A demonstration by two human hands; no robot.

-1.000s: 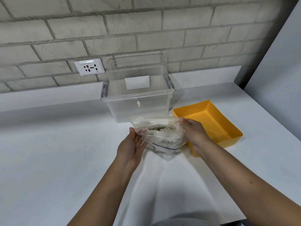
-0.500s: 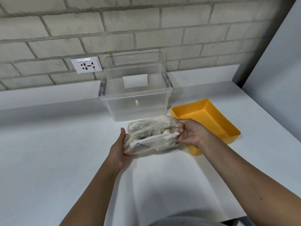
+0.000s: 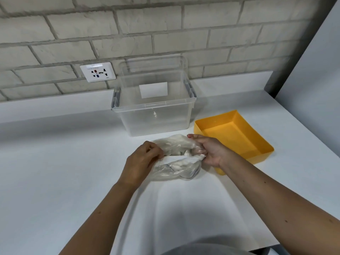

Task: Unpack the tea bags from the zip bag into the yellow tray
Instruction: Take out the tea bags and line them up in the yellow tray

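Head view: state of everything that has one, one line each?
zip bag: mouth held open between both hands
tea bags: inside the zip bag, none out yet
yellow tray: empty
clear bin: open-topped, looks empty
left hand: grips the bag's left edge
right hand: grips the bag's right edge
wall socket: nothing plugged in

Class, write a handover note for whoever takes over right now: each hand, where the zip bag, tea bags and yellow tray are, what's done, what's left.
Left hand grips the zip bag at its left edge; right hand grips its right edge.
The bag seems to rest on the white table, mouth apparently pulled apart, tea bags inside.
The yellow tray sits right of it, holding no tea bags.
Done: bag seemingly opened.
Left: move every tea bag into the tray.
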